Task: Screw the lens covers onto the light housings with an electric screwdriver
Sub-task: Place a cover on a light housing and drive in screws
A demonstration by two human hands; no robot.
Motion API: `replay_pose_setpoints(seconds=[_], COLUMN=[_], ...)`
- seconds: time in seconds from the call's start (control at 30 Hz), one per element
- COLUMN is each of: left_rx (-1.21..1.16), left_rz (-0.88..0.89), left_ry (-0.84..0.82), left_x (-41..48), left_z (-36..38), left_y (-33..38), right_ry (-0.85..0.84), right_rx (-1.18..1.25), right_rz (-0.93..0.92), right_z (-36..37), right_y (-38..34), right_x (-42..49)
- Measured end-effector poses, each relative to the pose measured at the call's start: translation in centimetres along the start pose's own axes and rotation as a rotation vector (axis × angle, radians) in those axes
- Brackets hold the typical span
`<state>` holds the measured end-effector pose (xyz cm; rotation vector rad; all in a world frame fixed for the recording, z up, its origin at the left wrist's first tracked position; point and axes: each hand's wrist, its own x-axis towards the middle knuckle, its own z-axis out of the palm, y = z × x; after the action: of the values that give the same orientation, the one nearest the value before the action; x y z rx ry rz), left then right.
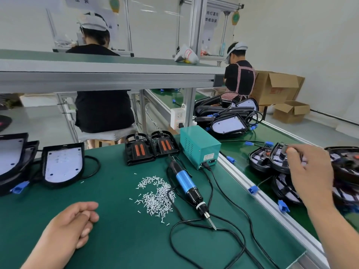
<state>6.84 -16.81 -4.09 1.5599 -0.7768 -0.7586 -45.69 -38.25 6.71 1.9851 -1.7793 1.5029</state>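
The right hand (pixel 308 171) reaches out over the green conveyor belt (pixel 239 150) to the right of the green-matted desk (pixel 116 235), and its fingers (pixel 291 152) are curled round the upper rim of an open black plastic light housing (pixel 275 158) that leans among others there. The left hand (pixel 71 224) rests on the desk, its fingers loosely curled and holding nothing. The blue and black electric screwdriver (pixel 187 184) lies untouched on the desk between the hands, its cord running to a teal metal power box (pixel 198 146). A heap of small silver screws (pixel 155 195) lies just left of it. A black lamp with a white lens cover (pixel 62 166) sits at the desk's left
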Motion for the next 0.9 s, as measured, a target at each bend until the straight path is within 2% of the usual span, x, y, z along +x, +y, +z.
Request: replay_pose_setpoints(seconds=[0.2,0.3,0.47,0.6,0.7,0.9], left_rx=[-0.031,-0.139,-0.422,-0.493,-0.454,-0.538], left_rz=[0.002,-0.047,-0.140,-0.187,-0.206,-0.210], left_ry=[-0.025,-0.039,-0.081,-0.025,0.032,0.173], left_x=[-1.1,-1.4,-1.7,-1.8,-1.7,-1.2], left_z=[0.4,0.0,-0.4,-0.5,-0.9,-1.5], left_y=[1.2,1.8,2.8,3.1,3.0,2.8], right_ry=[-0.207,-0.330,-0.635,-0.887,-0.927,-0.925], right_rx=[0.194,0.274,0.409,0.408,0.415,0.553], right_rz=[-0.109,-0.175,-0.332,-0.486,-0.531,-0.503], right_z=[6.0,9.0,12.8,18.0,22.1,27.6], right_y=[-6.8,-11.0,-20.3,-28.8,-34.3,-43.1], right_x=[-4.4,-6.7,-9.8,-11.4,-12.3,-14.8])
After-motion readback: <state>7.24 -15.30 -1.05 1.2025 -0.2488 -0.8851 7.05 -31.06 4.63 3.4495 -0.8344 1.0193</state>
